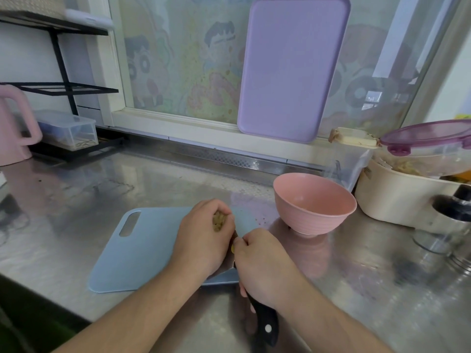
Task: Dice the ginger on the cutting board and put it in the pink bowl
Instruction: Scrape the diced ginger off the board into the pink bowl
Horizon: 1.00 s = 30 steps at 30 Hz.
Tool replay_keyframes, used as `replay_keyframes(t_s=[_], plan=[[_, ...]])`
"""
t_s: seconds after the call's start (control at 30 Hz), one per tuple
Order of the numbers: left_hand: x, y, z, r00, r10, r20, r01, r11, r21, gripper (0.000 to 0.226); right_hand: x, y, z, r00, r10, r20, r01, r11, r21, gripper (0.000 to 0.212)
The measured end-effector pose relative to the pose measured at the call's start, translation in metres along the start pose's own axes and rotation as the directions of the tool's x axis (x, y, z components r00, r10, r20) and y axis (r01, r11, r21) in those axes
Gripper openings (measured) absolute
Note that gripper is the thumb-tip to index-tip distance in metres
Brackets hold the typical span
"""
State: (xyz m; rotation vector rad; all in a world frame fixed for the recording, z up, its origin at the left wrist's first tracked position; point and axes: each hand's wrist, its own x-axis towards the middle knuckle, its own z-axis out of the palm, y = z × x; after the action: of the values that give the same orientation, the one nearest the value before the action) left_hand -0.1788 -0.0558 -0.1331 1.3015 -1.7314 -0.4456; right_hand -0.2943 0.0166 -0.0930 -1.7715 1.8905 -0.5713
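Nearest, the right hand (265, 266) had its grip clamped on the black-handled cleaver (265, 324); the left hand (204, 238) curled round the knobbly tan ginger (219, 221) on the pale blue plastic cutting board (142, 248) lying on the steel bench (356, 289). Fingertips sat touching the blade, so a slip could nick them. At two o'clock, the pink ribbed bowl (314, 212) looked empty; beyond, a cream tub (397, 200) held shredded food.

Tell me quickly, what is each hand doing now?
Left hand: holds the ginger.
Right hand: grips the knife.
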Motion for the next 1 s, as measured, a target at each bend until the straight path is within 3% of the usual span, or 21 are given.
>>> replay_keyframes(t_s=[0.3, 0.63, 0.83, 1.0], plan=[[0.006, 0.009, -0.001, 1.000, -0.013, 0.011, 0.013, 1.000, -0.002, 0.011, -0.001, 0.002, -0.008, 1.000, 0.010, -0.010, -0.009, 0.997, 0.080, 0.029], [0.060, 0.084, 0.005, 0.982, 0.190, -0.010, -0.189, 0.980, 0.063, 0.006, -0.001, 0.005, -0.069, 0.967, 0.112, -0.227, -0.016, 0.921, 0.389, 0.037], [0.085, 0.147, 0.053, 0.942, 0.325, 0.088, -0.327, 0.945, 0.007, 0.008, 0.004, 0.044, -0.119, 0.914, 0.193, -0.356, -0.018, 0.898, 0.440, 0.036], [0.086, 0.154, 0.100, 0.948, 0.256, 0.188, -0.246, 0.967, -0.073, 0.006, 0.006, 0.078, -0.134, 0.880, 0.293, -0.374, -0.098, 0.882, 0.461, 0.035]])
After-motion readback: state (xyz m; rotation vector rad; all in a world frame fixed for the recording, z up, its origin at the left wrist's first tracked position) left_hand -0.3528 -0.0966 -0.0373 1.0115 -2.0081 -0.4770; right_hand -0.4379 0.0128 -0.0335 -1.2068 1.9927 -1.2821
